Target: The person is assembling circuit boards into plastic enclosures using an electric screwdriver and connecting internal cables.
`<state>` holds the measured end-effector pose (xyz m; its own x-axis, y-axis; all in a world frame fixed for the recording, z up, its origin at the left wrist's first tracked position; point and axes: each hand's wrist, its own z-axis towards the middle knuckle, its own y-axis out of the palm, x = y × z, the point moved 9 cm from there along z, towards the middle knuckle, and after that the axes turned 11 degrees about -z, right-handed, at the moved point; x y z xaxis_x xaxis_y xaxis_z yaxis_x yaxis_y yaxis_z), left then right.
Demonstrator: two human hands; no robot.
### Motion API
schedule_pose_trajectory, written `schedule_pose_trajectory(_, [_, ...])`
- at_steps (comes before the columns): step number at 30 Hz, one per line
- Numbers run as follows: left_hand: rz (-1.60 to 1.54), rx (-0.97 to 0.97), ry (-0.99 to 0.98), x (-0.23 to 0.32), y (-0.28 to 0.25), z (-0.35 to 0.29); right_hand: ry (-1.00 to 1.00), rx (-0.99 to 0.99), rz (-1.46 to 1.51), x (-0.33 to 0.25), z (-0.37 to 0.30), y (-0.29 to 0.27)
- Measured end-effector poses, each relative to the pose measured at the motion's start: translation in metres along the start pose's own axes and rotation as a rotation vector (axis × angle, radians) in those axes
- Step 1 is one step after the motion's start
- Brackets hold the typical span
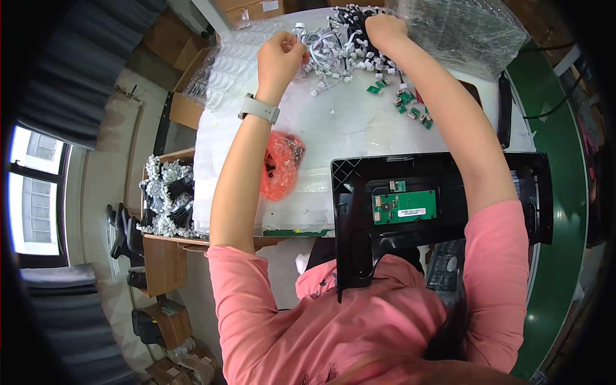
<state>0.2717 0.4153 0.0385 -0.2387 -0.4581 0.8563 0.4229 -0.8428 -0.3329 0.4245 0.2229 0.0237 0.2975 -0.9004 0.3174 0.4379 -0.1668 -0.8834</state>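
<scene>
My left hand (280, 64), with a watch on its wrist, reaches to the far side of the table. Its fingertips are pinched together at the edge of a tangle of white cables (326, 50) with small white connectors; what they hold is too small to make out. To the right, my right hand (386, 33) is closed at a bunch of black cables (350, 23) with white plugs. Its fingertips are hidden, so their grip does not show. Several small green circuit boards (407, 99) lie loose below my right hand, beside the forearm.
Nearest me lies a black plastic housing (359, 172) with a green circuit board (423, 204) in it, overhanging the table's front edge. A red bubble-wrap bundle (281, 168) sits left of it. Clear plastic packaging (465, 35) stands far right. A carton of cables (168, 199) adjoins the left edge.
</scene>
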Motion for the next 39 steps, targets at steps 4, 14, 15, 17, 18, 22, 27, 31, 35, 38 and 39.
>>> schedule_pose_trajectory(4, [-0.44,-0.096,0.046,0.015,-0.003,-0.014,0.011,-0.084,-0.064,-0.002,-0.01,-0.018])
schedule_pose_trajectory(14, [-0.556,-0.368,0.066,0.071,0.021,-0.045,0.129,0.078,0.482,0.056,-0.071,-0.113])
schedule_pose_trajectory(15, [-0.57,-0.378,0.091,0.075,0.024,-0.047,0.234,-0.076,0.759,0.066,-0.072,-0.09])
schedule_pose_trajectory(17, [-0.593,-0.367,0.076,0.079,0.032,-0.05,0.307,0.081,0.749,0.086,-0.073,-0.092])
schedule_pose_trajectory(18, [-0.607,-0.341,0.06,0.08,0.034,-0.051,0.363,0.24,0.742,0.099,-0.076,-0.1])
schedule_pose_trajectory(22, [-0.612,-0.356,0.026,0.088,0.042,-0.051,0.209,0.252,0.628,0.106,-0.066,-0.058])
schedule_pose_trajectory(27, [-0.591,-0.4,-0.085,0.09,0.05,-0.064,0.492,0.012,1.884,0.124,-0.059,-0.008])
schedule_pose_trajectory(31, [-0.422,-0.418,0.002,0.101,0.055,-0.068,-0.027,0.03,0.943,0.094,-0.061,-0.044])
schedule_pose_trajectory(35, [-0.439,-0.441,-0.022,0.109,0.058,-0.081,0.009,0.25,1.896,0.08,-0.091,-0.091])
schedule_pose_trajectory(38, [-0.449,-0.49,-0.002,0.116,0.061,-0.083,-0.052,-0.047,1.618,0.06,-0.079,-0.076])
schedule_pose_trajectory(39, [-0.452,-0.515,0.01,0.118,0.062,-0.085,-0.083,-0.185,1.474,0.049,-0.08,-0.067])
